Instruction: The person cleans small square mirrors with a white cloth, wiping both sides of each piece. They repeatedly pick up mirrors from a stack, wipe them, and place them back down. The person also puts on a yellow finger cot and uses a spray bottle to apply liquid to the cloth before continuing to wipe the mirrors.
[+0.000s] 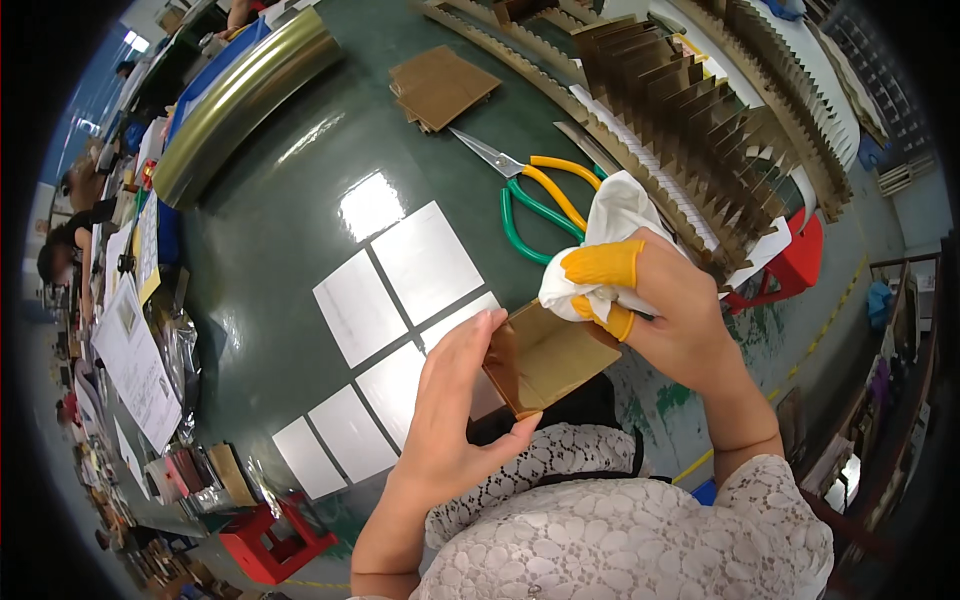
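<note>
My left hand [455, 410] grips a shiny gold-brown panel [565, 355] by its left end, the thumb at the near corner and the fingers at the far one. The panel's left part looks darker; whether it is bent there I cannot tell. My right hand [665, 305] wears yellow finger cots and pinches a bunched white cloth [622, 205] just above the panel's far right edge. Whether the cloth touches the panel is hidden by the fingers. Beyond the cloth lie scissors [520, 172] with one green and one orange handle, blades pointing away to the left.
White rectangular cards [425, 262] lie in rows left of my hands. Brown square sheets [445, 85] are stacked farther back. Slotted racks [680, 130] hold many upright brown panels at right. A large gold roll [245, 105] lies at left, near papers [135, 360]. Red stools [275, 540] stand below.
</note>
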